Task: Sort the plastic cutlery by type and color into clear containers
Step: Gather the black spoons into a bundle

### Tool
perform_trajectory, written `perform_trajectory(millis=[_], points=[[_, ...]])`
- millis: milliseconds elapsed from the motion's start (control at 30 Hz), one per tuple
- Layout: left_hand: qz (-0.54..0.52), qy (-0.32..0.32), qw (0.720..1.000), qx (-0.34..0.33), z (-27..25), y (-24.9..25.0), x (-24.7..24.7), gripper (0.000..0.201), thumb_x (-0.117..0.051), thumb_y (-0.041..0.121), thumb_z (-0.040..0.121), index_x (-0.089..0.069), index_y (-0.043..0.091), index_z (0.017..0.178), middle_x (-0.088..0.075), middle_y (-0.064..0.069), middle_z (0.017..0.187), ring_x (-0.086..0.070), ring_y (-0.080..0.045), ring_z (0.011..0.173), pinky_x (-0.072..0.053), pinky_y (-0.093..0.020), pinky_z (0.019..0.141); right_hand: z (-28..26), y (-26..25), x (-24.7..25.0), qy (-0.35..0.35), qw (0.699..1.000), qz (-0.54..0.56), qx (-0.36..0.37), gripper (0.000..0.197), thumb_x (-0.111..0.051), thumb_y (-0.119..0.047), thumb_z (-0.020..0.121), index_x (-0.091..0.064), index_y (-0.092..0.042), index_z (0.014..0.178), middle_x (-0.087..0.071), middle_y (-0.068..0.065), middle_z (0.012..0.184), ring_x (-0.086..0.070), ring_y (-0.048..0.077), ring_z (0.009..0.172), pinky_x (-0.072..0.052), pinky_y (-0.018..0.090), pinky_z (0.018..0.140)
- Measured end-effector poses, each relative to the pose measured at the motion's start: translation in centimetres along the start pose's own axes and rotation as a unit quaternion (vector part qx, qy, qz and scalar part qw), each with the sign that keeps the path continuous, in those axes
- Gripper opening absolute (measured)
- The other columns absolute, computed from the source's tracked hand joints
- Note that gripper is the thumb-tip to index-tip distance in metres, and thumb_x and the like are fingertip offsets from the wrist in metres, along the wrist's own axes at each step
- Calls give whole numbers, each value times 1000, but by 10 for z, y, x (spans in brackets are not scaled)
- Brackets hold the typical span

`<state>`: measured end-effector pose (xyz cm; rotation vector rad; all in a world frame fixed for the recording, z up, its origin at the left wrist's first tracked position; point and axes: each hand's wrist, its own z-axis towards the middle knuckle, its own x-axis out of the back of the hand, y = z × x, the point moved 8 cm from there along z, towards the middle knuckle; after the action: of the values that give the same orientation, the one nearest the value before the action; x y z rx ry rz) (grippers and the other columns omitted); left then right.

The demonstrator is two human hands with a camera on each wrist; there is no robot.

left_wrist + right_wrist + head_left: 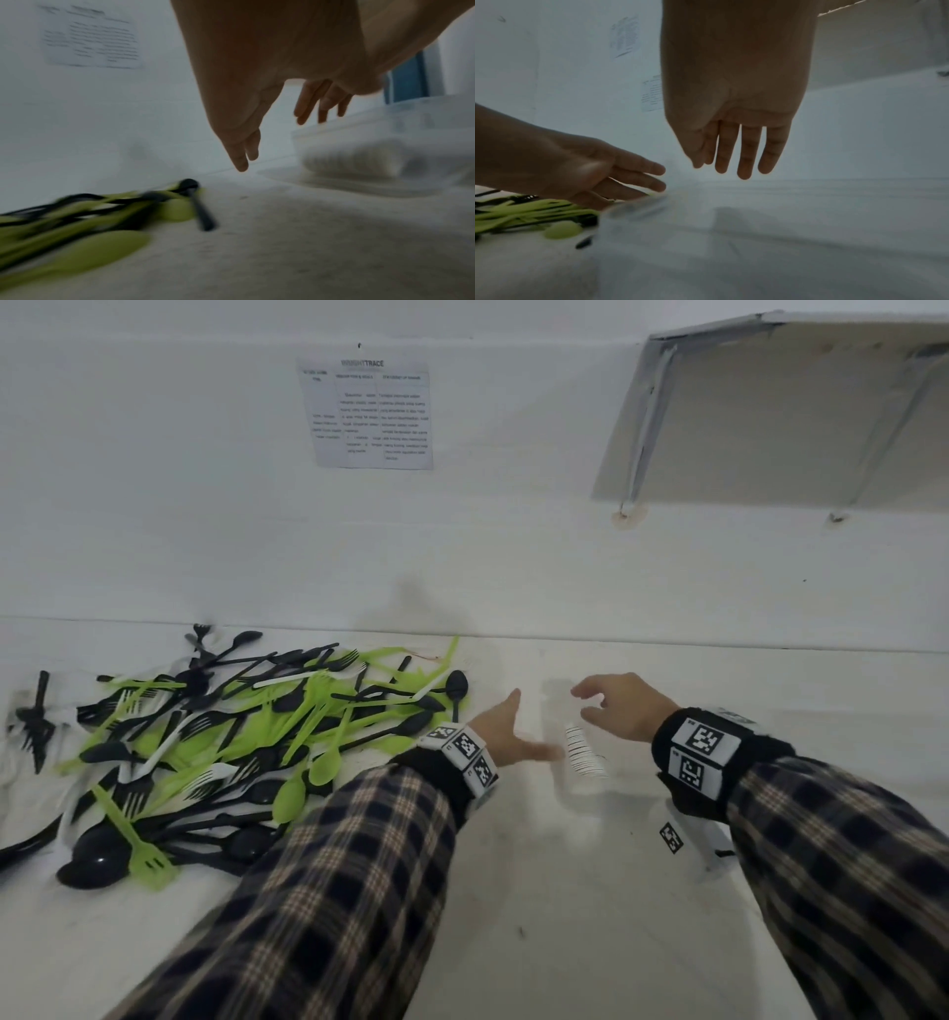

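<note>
A tangled pile of black, lime-green and white plastic cutlery (226, 737) (85, 219) (539, 217) covers the left of the white table. A clear container (583, 752) (385, 148) (639, 215) with a barcode label stands right of the pile, blurred. My left hand (506, 726) (246, 142) (628, 178) is open, fingers straight, just left of the container. My right hand (611, 706) (734, 154) hovers open over the container's right side, fingers extended, holding nothing.
A white wall runs along the table's back, with a printed sheet (367, 413) pinned on it. A white shelf on brackets (770, 413) juts out at upper right. A small tag with a square marker (672, 837) lies under my right wrist.
</note>
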<state>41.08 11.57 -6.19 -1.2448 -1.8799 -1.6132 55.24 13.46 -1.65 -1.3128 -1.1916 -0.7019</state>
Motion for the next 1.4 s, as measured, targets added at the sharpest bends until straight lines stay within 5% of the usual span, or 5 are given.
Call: perform_trajectory(millis=[233, 433, 867, 1133, 1400], points=[[126, 111, 982, 84, -9, -82, 68, 37, -47, 19, 95, -52, 8, 129, -57, -12, 128, -54, -28, 116, -44, -32, 94, 24, -62, -8, 53, 998, 16, 8, 33, -44, -14, 92, -59, -20, 121, -56, -1, 129, -53, 19, 117, -44, 34, 99], [214, 76, 965, 129, -18, -127, 77, 33, -41, 13, 96, -49, 1, 125, -55, -15, 126, -54, -30, 115, -43, -32, 86, 42, -116, -48, 13, 1000, 2, -16, 33, -45, -14, 90, -60, -17, 121, -55, 6, 128, -54, 25, 116, -47, 34, 95], [341, 73, 936, 53, -17, -139, 74, 30, -36, 8, 96, -57, 9, 117, -56, -9, 124, -56, -27, 114, -43, -35, 91, 71, -152, -121, -6, 993, -34, -114, 31, -38, -8, 97, -55, -2, 121, -53, 16, 129, -51, 32, 120, -42, 35, 97], [124, 189, 974, 28, -15, -148, 109, 21, -45, 11, 96, -54, 1, 111, -53, -16, 118, -55, -31, 104, -43, -33, 82, 75, -136, -116, 53, 977, 78, -192, 37, -43, -3, 94, -40, 0, 131, -42, 19, 133, -48, 33, 122, -41, 36, 98], [-75, 369, 926, 23, -48, -169, 178, 21, -42, 10, 98, -48, -5, 111, -58, -21, 97, -57, -35, 92, -33, -30, 66, 75, -122, -119, 101, 923, 214, -304, 44, -50, -11, 92, -36, 2, 132, -46, 17, 135, -49, 30, 123, -43, 34, 96]])
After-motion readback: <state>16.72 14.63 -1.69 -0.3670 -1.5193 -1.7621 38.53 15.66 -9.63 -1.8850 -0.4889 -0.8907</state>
